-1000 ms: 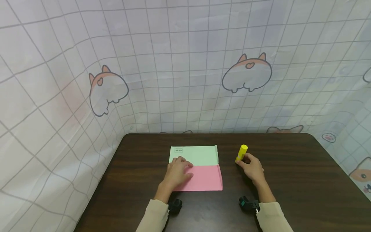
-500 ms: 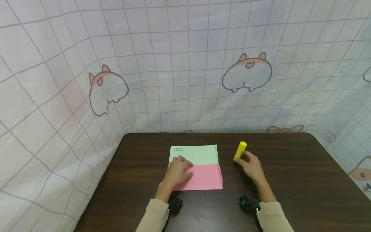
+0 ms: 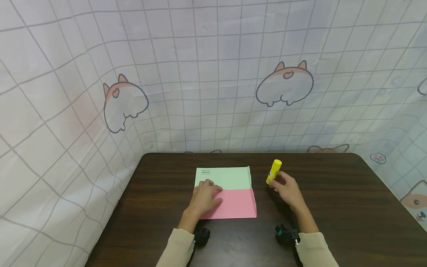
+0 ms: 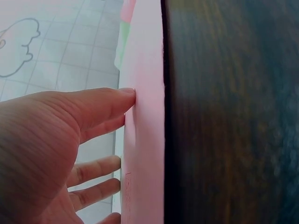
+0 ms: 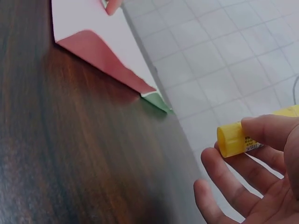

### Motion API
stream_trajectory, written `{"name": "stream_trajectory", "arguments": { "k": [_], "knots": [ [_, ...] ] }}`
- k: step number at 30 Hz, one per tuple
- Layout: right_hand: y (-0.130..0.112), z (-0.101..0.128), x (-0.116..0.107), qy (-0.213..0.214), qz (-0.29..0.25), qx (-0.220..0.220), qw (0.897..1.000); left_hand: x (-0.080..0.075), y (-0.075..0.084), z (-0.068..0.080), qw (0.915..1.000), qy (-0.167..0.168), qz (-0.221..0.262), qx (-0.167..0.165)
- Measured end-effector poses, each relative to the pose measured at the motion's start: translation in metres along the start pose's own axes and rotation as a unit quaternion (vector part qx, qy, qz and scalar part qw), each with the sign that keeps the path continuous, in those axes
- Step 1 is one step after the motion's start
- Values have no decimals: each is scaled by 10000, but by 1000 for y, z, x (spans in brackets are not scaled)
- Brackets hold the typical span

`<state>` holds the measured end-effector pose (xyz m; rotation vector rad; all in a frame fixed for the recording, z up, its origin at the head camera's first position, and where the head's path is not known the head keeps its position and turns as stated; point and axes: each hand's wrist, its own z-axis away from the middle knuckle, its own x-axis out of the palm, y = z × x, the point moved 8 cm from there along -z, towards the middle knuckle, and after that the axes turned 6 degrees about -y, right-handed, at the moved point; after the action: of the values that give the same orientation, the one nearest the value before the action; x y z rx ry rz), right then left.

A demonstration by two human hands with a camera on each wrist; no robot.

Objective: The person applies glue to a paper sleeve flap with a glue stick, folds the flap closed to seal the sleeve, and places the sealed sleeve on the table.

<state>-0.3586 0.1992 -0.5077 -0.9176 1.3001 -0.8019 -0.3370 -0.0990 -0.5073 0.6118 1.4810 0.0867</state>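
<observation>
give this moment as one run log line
left hand: rests on pink paper; right hand: holds yellow tube, tilted; green paper: along pink paper's far edge; dark table: under both papers

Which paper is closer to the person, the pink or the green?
The pink paper: it lies on the near side, while the green paper lies just beyond it, toward the far side of the table.
</observation>
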Motion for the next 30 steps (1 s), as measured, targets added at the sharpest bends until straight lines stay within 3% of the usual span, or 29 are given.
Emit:
{"name": "stream_trajectory", "arguments": {
  "k": [13,23,30],
  "knots": [
    [-15,3,2,-94,-56,-215,9997,1,-2,-1,10000,9,50,58],
    [-28,5,10,-472,-372,-456,9971,0,-3,-1,9999,57,91,110],
    [-30,4,15,-612,-449,-687,9947,-9,1,-1,9984,237,514,97]
  ]
}}
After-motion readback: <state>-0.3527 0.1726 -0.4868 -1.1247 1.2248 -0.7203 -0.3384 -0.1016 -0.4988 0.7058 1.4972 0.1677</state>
